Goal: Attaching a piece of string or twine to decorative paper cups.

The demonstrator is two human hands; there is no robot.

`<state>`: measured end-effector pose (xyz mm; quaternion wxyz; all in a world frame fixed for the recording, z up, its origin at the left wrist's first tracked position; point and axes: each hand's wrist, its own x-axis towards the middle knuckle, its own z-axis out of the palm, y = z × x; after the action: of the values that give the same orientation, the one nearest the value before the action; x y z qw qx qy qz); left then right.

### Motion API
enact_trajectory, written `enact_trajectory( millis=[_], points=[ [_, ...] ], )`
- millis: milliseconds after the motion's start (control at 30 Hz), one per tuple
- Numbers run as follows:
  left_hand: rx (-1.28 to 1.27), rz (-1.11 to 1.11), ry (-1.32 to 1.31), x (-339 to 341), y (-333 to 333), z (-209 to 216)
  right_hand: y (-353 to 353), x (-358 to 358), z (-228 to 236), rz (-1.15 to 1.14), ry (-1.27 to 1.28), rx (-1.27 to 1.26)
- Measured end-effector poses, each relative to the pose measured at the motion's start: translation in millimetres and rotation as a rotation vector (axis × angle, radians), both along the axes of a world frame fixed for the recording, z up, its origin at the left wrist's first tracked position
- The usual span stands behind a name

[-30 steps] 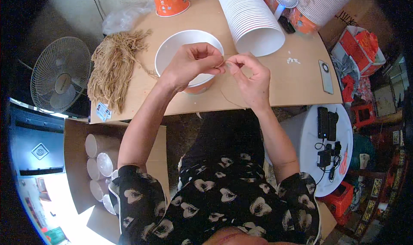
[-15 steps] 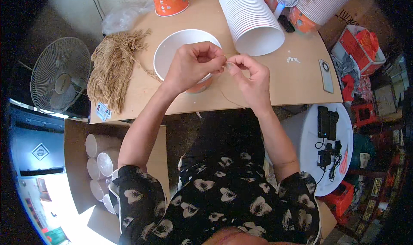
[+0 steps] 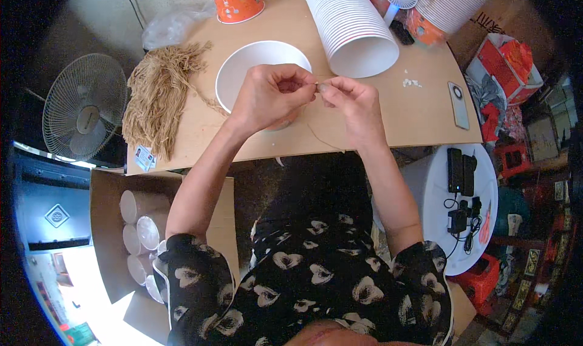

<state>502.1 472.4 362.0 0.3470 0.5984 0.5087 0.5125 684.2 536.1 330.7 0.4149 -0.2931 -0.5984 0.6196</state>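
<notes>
My left hand [image 3: 270, 95] and my right hand [image 3: 355, 109] meet fingertip to fingertip over the table, both closed in a pinch. Between them is the end of a thin tan string [image 3: 319, 137], whose loose length curves down toward the table's front edge; the pinched bit is too small to make out in detail. Just behind and partly under my left hand stands a white paper bucket [image 3: 234, 72], open side up. To its left lies a thick bundle of tan strings [image 3: 159, 97], with strands trailing toward the bucket.
A long stack of nested white buckets [image 3: 349, 27] lies behind my right hand. An orange bucket [image 3: 240, 7] stands at the back. Small white bits [image 3: 412, 83] and a phone [image 3: 458, 106] are on the right. Below left, a cardboard box [image 3: 209, 218] holds clear tubs.
My hands stay close together and pinched, with only a slight shift of the right fingers against the left ones. The bucket and the string bundle have not moved.
</notes>
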Motion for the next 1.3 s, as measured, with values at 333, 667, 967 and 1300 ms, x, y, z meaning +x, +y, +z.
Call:
enact_trajectory(
  millis=[333, 667, 967, 1300],
  points=[
    [-0.091, -0.054, -0.063, -4, -1, 3, -10, 1, 9, -0.013, 0.043, 0.008],
    [-0.216, -0.127, -0.257, -16, 3, 5, -20, 4, 19, -0.010, 0.030, 0.106],
    [-0.290, -0.198, -0.352, -22, 4, 3, -15, -6, 14, -0.098, 0.022, 0.263],
    [-0.264, -0.172, -0.294, -17, 1, 4, -13, -8, 14, -0.052, -0.040, 0.308]
  ],
)
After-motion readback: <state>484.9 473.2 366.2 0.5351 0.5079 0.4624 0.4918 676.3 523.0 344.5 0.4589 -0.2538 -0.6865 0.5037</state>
